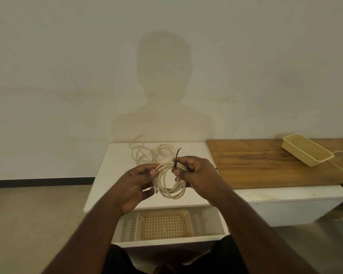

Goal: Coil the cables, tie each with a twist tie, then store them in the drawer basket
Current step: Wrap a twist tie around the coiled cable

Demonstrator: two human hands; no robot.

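Count: 2 hands, left hand (136, 184) and right hand (196, 175), mid-frame. 1 coiled cable (171, 181) between them, 1 dark twist tie (176, 158) on it. 1 loose cable pile (152, 153) just above centre (could be more than one strand, can't separate). 1 drawer basket (164, 226) lower centre. 1 tray (307, 152) far right. 2 tops: white cabinet (111, 175), wooden table (255, 165).

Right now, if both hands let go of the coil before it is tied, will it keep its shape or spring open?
Probably it would loosen. The coil keeps its loops only where the left hand and right hand grip it. The tie still sticks up, seemingly not twisted shut. The loose cable on the cabinet sprawls in wide bends, so it looks springy, not limp.
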